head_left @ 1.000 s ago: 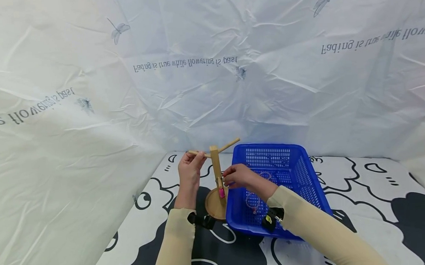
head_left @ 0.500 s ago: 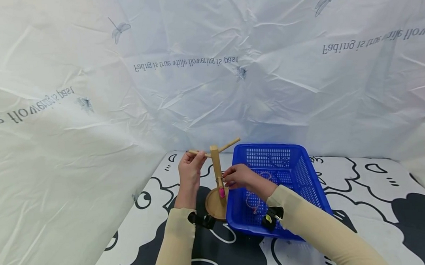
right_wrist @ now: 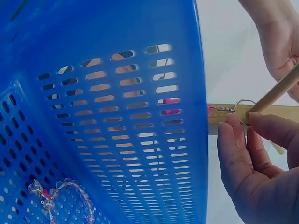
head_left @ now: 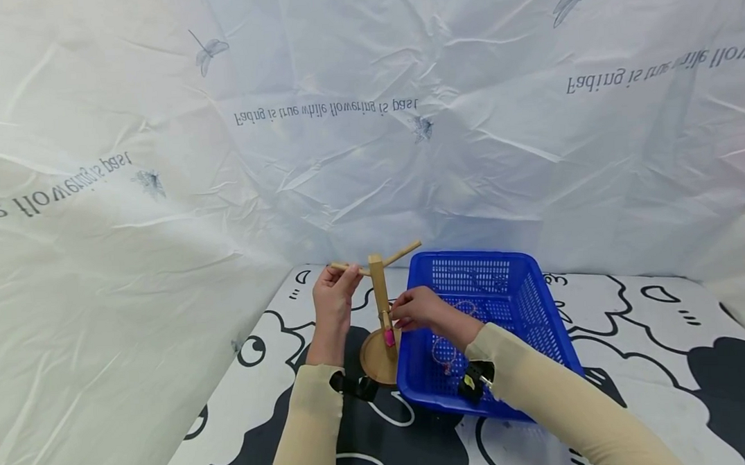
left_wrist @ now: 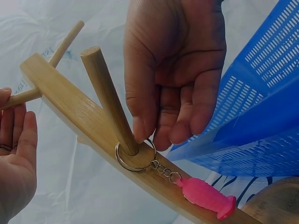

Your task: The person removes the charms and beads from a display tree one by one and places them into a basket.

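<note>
A wooden stand (head_left: 378,288) with a round base (head_left: 375,361) and side pegs stands left of the blue basket. My left hand (head_left: 334,296) pinches one upper peg between thumb and fingers. Around the base of a lower peg (left_wrist: 108,100) lies the metal ring of a keychain (left_wrist: 133,163), whose short chain ends in a pink charm (left_wrist: 205,195). The fingertips of my right hand (head_left: 421,309) pinch the edge of this ring beside the peg; in the right wrist view, the fingers partly hide the ring (right_wrist: 244,102).
The blue basket (head_left: 410,390) stands close by on the right, under my right forearm. Inside are beaded bracelets (right_wrist: 86,198). A patterned black-and-white cloth (head_left: 255,397) covers the table, and a pale printed sheet (head_left: 370,177) rises behind.
Both hands, the stand and the keychain hold nearly the same place throughout. My right hand shifts only very slightly.
</note>
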The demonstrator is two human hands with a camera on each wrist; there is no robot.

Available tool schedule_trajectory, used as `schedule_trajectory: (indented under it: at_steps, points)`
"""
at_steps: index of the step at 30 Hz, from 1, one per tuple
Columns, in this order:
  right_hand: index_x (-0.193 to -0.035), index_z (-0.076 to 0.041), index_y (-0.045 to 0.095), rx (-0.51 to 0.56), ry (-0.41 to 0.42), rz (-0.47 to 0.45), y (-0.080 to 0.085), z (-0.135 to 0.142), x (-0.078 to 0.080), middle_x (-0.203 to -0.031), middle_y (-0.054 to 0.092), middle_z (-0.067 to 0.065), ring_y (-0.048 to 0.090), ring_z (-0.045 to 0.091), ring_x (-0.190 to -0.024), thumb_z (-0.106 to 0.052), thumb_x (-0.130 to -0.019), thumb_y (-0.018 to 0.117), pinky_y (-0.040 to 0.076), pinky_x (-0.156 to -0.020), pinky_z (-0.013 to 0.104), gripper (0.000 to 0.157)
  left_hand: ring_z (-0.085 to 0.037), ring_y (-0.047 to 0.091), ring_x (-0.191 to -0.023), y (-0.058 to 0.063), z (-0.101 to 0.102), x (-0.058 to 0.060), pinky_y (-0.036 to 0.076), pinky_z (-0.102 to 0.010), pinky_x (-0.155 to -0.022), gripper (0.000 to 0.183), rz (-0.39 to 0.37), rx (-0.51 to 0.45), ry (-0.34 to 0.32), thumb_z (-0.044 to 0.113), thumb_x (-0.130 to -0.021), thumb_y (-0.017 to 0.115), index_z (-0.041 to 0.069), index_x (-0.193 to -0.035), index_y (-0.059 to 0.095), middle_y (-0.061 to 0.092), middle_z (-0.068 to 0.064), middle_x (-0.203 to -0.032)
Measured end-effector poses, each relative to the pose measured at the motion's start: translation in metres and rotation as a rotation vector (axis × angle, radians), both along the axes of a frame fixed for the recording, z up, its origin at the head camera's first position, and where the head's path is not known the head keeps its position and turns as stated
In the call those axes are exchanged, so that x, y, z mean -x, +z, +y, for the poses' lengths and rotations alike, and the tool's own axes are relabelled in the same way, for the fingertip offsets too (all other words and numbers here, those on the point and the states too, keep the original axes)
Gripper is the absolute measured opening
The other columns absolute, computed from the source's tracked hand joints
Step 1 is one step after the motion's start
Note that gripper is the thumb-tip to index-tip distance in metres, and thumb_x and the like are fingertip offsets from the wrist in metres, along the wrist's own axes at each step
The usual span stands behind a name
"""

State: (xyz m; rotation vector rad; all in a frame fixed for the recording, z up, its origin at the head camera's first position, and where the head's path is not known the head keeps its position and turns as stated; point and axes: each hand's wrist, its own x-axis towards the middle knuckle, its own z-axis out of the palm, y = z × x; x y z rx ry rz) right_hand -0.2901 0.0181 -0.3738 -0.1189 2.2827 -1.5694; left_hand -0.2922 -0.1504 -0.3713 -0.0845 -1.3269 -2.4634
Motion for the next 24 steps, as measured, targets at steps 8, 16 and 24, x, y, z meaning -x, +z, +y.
schedule_trajectory:
  at_steps: [8,16,24]
  points:
    - [-0.107,0.004,0.069,-0.027,0.008,0.014,0.0013,0.0002,-0.0007,-0.11,0.073,0.021,0.074,0.023,-0.089,-0.005,-0.097,0.065,0.066,-0.085,0.04,0.015,-0.003,0.07,-0.074,0.0018,0.0004,-0.0004,0.063,-0.017,-0.079,0.029,-0.001,-0.01,0.001,-0.012,-0.094,0.059,0.013,-0.08,0.062,0.065,0.004,-0.079]
    - [-0.106,0.005,0.071,-0.026,0.033,0.026,0.003,0.0009,-0.0008,-0.105,0.074,0.02,0.073,0.023,-0.089,-0.006,-0.096,0.066,0.066,-0.085,0.038,0.015,-0.003,0.07,-0.075,0.0013,-0.0007,0.0006,0.063,-0.017,-0.08,0.027,0.003,0.004,0.002,-0.01,-0.095,0.06,0.013,-0.081,0.062,0.065,0.004,-0.079]
    - [-0.1,0.003,0.072,-0.047,0.055,0.055,0.0044,0.0026,-0.0025,-0.101,0.075,0.018,0.072,0.019,-0.084,-0.008,-0.094,0.068,0.066,-0.084,0.038,0.012,-0.003,0.07,-0.074,0.0009,-0.001,0.0005,0.062,-0.016,-0.078,0.025,-0.009,0.006,0.001,-0.01,-0.095,0.061,0.012,-0.082,0.06,0.064,0.004,-0.08]
